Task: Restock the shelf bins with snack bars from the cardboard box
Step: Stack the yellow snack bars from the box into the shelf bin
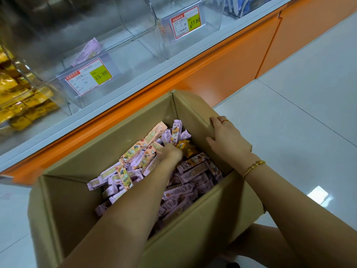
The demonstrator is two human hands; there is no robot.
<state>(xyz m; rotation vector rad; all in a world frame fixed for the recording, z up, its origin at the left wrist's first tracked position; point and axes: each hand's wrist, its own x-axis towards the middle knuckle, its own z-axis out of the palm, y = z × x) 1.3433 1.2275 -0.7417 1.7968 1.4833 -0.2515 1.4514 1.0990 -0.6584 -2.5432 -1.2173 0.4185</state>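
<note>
An open cardboard box (81,167) stands on the floor before the shelf, full of pink, purple and orange snack bars (185,188). My left hand (171,151) reaches deep into the pile near the box's far corner; its fingers are buried among the bars and hidden. My right hand (227,139) rests on the box's right flap, its fingers curled over the flap's edge. On the shelf, a clear bin (116,60) with a 15.80 price tag holds a single purple bar (86,52).
A second clear bin (210,22) tagged 17.80 stands to the right. A bin of yellow packets (17,97) sits at the left. The shelf has a grey ledge (119,99) and an orange base (222,74). White tiled floor lies to the right.
</note>
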